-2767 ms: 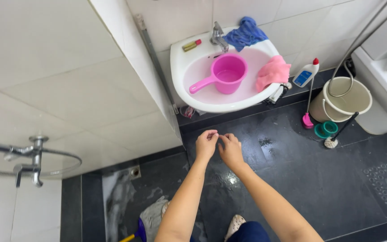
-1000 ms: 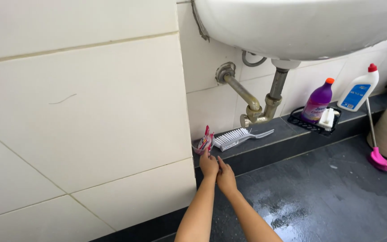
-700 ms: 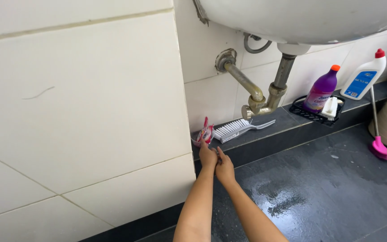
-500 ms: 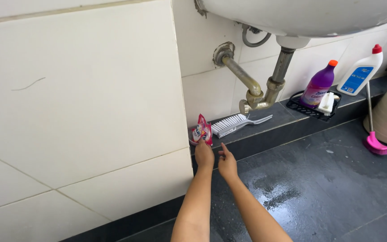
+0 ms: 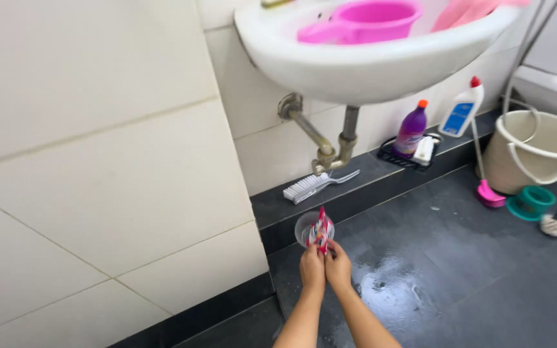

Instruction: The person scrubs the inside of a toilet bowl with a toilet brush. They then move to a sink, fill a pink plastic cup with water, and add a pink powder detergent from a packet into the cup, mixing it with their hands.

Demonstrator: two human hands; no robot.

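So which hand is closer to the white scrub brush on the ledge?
Left. The left hand sits slightly nearer, below the white scrub brush; the right hand is beside it, farther right. Both pinch the red sachet.

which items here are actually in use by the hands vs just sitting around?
In hand: left hand and right hand together hold a small red sachet over a clear cup.

Lying about: scrub brush, purple bottle, white bottle, bucket, pink jug in the sink.

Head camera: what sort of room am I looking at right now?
Most likely a home bathroom: a white wall-hung sink with exposed drain pipe, tiled walls, a wet dark floor, cleaner bottles and a bucket. Both hands pinch a small red sachet over a clear cup.
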